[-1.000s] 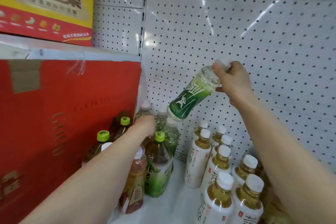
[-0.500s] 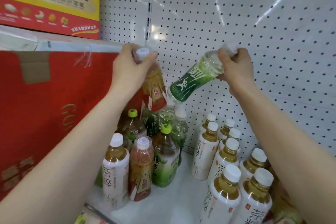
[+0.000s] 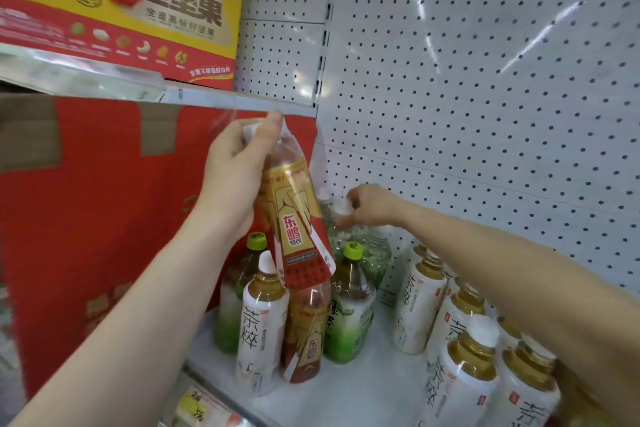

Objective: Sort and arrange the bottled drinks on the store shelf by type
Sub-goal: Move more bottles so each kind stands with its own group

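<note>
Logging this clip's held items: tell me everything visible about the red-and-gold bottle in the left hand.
The red-and-gold bottle is clear plastic with amber drink, wrapped in a red label with gold panels and red characters. The left hand grips it around the neck and covers the cap. It hangs in the air, tilted, base down and toward the right, above the mixed bottles on the white shelf. Its lower edge overlaps a matching standing bottle; contact cannot be told.

White pegboard back wall (image 3: pixel 485 87), glare streaks, red carton (image 3: pixel 86 218) at left.
</note>
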Demonstrator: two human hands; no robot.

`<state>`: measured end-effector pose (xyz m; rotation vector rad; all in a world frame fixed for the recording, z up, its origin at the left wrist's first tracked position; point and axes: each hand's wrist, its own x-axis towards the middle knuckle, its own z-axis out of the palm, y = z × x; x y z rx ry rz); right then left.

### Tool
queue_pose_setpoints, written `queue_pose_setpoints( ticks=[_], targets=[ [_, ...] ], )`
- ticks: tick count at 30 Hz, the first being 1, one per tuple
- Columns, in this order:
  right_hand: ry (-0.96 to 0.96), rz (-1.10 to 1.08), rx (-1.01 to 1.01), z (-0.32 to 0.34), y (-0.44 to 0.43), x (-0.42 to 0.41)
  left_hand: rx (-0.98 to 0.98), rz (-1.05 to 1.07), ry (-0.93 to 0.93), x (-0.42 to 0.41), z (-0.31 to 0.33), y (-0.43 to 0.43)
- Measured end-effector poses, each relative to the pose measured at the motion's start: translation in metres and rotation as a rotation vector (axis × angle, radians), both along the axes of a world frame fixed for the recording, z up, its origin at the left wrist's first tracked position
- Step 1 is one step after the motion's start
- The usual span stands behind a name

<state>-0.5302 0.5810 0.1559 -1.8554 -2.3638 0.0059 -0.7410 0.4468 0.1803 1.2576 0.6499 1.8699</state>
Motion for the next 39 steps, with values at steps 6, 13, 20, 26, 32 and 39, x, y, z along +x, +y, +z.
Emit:
queue_pose_setpoints(
  ticks=[6, 13, 20, 26, 32, 39],
  targets=[
    [-0.113, -0.110, -0.021, -0.011, 0.014, -0.018, 0.004, -0.042, 0.009, -0.009, -0.023, -0.001],
    [0.024, -0.011, 0.142, -0.005, -0.049, -0.019, 0.019, -0.107, 0.029, -0.019, -0.051, -0.003],
    [0.282, 0.117, -0.100, -0.064, -0.122, -0.032, -0.055, -0.178, 0.086, -0.014, -0.089, -0.012],
    [0.671, 0.009, 0.042, -0.099, -0.132, -0.035, -0.070, -0.246, 0.129, -0.016, -0.101, -0.018],
    [0.976, -0.064, 0.313, -0.091, -0.178, -0.027, 0.004, -0.349, 0.238, -0.018, -0.107, -0.024],
    [1.221, -0.114, 0.607, -0.083, -0.254, 0.002, -0.024, -0.604, 0.221, 0.024, -0.117, -0.040]
  ],
)
